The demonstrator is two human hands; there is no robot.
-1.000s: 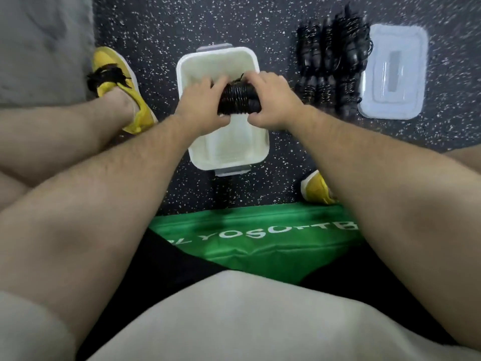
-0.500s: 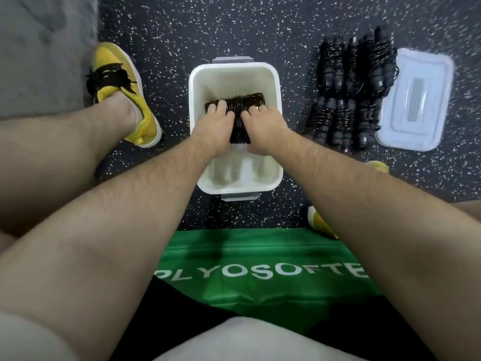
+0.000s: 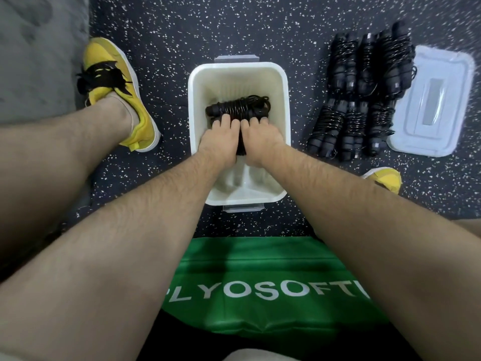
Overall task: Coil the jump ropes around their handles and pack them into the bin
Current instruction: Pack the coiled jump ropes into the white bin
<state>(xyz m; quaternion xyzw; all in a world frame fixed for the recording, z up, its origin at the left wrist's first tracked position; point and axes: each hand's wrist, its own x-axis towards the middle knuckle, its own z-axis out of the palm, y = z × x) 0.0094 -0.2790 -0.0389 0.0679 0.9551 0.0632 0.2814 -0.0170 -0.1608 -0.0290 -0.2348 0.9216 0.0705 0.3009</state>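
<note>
A: Where is the rope sitting right now?

B: One coiled jump rope (image 3: 238,106) is lying crosswise inside the white bin (image 3: 285,100), toward the bin's far wall, and it looks to be resting on the bottom. Both hands are reaching in over the near rim. The left hand (image 3: 220,142) and the right hand (image 3: 260,140) are lying side by side with the fingers (image 3: 225,124) draped flat over the near side of the bundle.

A: Are they gripping it?

B: It looks more like pressing down than pinching. The fingers are lying close together on top of the coils, but the thumbs are hidden, so I cannot tell whether anything is curling under.

A: What could be going wrong from here?

B: The loops at the bundle's right end are looking slack. If the hands are lifting off quickly, I'd judge those turns could spring loose and unwind off the handles. A finger snagging a loop on the way out would be dragging the bundle up with it.

A: And the rest?

B: The other coiled ropes (image 3: 361,89) are waiting in rows on the speckled floor (image 3: 161,27) right of the bin, with the lid (image 3: 432,100) just beyond them. Placing this one skewed could be costing room for that many.
</note>
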